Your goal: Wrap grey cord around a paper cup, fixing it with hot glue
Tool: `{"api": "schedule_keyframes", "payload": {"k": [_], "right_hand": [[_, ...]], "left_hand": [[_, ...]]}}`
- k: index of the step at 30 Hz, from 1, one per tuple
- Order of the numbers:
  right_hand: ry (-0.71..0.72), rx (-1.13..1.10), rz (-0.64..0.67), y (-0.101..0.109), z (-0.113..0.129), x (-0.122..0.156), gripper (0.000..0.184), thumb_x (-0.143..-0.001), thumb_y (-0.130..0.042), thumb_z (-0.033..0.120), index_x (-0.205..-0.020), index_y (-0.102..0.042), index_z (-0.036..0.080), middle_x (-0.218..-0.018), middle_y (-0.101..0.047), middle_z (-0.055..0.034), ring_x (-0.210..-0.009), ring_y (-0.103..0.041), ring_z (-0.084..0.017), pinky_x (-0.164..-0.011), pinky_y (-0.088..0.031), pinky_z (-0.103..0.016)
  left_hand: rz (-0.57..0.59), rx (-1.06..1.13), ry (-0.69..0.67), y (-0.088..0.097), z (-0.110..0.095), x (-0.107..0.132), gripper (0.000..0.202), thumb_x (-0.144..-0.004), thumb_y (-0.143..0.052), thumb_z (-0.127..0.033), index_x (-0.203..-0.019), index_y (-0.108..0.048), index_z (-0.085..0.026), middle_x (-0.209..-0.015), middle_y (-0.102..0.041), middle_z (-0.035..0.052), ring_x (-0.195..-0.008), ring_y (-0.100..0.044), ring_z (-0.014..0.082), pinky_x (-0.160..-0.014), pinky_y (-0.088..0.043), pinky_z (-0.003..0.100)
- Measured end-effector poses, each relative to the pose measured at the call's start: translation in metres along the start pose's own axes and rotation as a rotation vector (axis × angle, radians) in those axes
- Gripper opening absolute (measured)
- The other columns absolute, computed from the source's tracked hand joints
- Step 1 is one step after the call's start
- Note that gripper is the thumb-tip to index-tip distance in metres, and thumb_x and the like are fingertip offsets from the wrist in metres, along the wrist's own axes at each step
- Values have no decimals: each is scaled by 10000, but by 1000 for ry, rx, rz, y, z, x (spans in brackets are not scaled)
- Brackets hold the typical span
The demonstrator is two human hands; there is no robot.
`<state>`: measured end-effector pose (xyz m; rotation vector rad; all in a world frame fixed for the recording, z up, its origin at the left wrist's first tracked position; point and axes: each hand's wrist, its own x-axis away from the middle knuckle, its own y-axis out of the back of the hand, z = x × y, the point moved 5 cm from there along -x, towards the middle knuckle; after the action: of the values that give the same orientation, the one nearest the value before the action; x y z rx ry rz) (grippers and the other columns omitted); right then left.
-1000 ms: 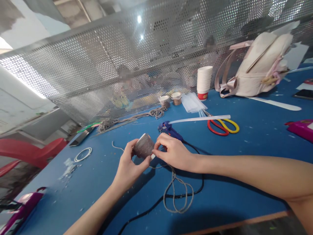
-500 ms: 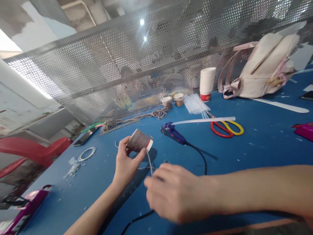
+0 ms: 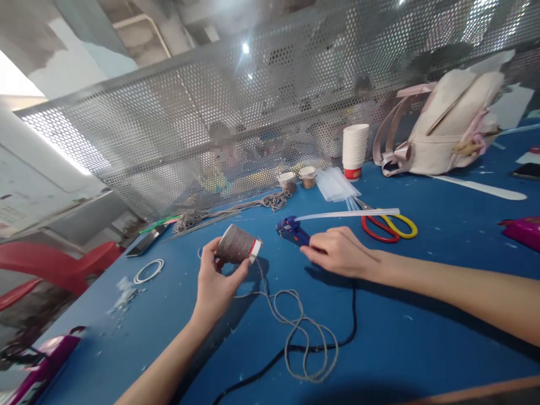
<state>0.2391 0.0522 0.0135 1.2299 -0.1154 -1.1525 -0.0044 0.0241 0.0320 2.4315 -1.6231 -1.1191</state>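
My left hand (image 3: 219, 275) is closed around a paper cup (image 3: 237, 244) wound with grey-brown cord, tilted on its side above the table. A white and red band near its rim is bare. From the cup a loose grey cord (image 3: 300, 320) trails in loops over the table and across a black cable. My right hand (image 3: 340, 251) grips the handle end of a blue hot glue gun (image 3: 294, 231), which lies on the table with a long clear glue stick (image 3: 350, 214) sticking out of its back. The fingertips are partly hidden.
Red and yellow scissors (image 3: 390, 226), plastic bags (image 3: 336, 184), a stack of paper cups (image 3: 355, 152) and two cord-wrapped cups (image 3: 307, 176) stand or lie farther back. A cord bundle (image 3: 192, 220) lies along the perforated metal screen (image 3: 169, 129). A cream backpack (image 3: 447, 129) sits at right.
My right hand has let go of the cord and moved up and right to the glue gun. The cord now lies in loops on the table. My left hand still holds the cup.
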Motion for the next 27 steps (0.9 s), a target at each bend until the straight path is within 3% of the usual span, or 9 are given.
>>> {"api": "schedule_keyframes", "payload": {"k": [2, 4, 8, 13, 18, 20, 23, 27], "right_hand": [[-243, -15, 2, -4, -27, -8, 303, -858, -555, 427, -654, -558, 203, -621, -589, -32, -548, -491, -157, -551, -299, -285], [-340, -94, 48, -12, -40, -18, 241, -789, -633, 435, -770, -594, 198, -725, -634, -47, -612, -534, -179, -566, -333, -281], [-328, -277, 159, -33, -39, -41, 158, -748, -642, 327, -831, -614, 196, -773, -647, -28, -678, -566, -181, -588, -370, -263], [-379, -303, 134, -48, -40, -50, 56, -735, -580, 219, -712, -597, 171, -642, -599, -17, -598, -541, -166, -546, -355, -259], [-367, -458, 68, -43, -28, -36, 135, -788, -504, 212, -773, -629, 165, -735, -678, -34, -660, -608, -160, -617, -438, -258], [-387, -614, 93, -40, -17, -26, 146, -788, -495, 220, -727, -614, 161, -645, -661, -27, -592, -605, -148, -598, -450, -256], [-365, -677, 132, -35, 2, -14, 215, -817, -511, 289, -633, -539, 182, -479, -523, 31, -484, -506, -120, -539, -399, -250], [-255, -627, 66, -28, 19, -7, 279, -846, -531, 377, -644, -495, 189, -562, -462, 53, -534, -397, -97, -526, -325, -237]], "left_hand": [[8, 10, 0, -1, 1, 0, 514, -611, -744, -331, -1054, -509, -217, -971, -568, 23, -803, -595, 152, -769, -549, 351], [26, 15, -1, -2, 2, 1, 526, -612, -751, -335, -1064, -510, -216, -982, -570, 27, -820, -602, 158, -777, -548, 352], [46, 16, -6, -5, 5, 4, 537, -613, -753, -338, -1076, -512, -215, -991, -583, 31, -836, -609, 162, -795, -543, 355], [76, -13, -32, -7, 6, 7, 516, -635, -738, -320, -1087, -510, -220, -989, -591, 27, -846, -609, 158, -799, -542, 341], [79, 4, -17, -6, 8, 5, 494, -642, -726, -316, -1075, -507, -220, -968, -585, 21, -828, -601, 154, -787, -535, 332], [50, 18, -2, -4, 9, 3, 492, -622, -731, -308, -1052, -511, -218, -953, -580, 18, -821, -597, 155, -778, -533, 330], [15, 31, 11, -2, 10, -1, 490, -595, -735, -300, -1026, -518, -218, -932, -576, 10, -789, -596, 150, -756, -535, 326], [10, 13, -9, -1, 10, -3, 470, -614, -723, -308, -1030, -524, -221, -917, -590, 3, -768, -603, 147, -737, -542, 327]]}}
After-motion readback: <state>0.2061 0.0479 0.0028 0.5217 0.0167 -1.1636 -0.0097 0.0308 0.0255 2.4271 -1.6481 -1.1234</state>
